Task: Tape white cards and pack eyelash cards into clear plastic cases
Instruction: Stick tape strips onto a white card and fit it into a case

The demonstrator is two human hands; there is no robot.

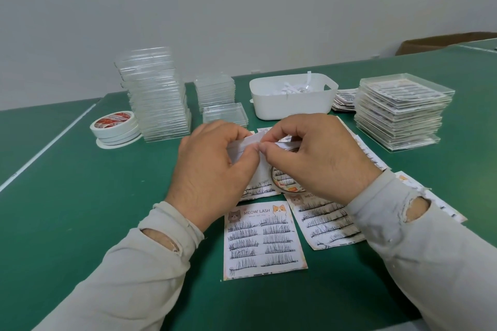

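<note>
Pinching one white card (pixel 248 142) mid-air between curled left hand (pixel 215 158) and right hand (pixel 317 156) fingers, hovering over two flat eyelash cards (pixel 262 239) on green table (pixel 80 209), three clear case stacks (pixel 158 97) and one tape-roll pile (pixel 115 126) sitting behind.

Green desk (pixel 80 196) is carrying tape rolls (pixel 115 126), empty clear cases (pixel 158 99), a white bin (pixel 293 97), packed cases (pixel 400 113), and loose eyelash cards (pixel 262 239).
</note>
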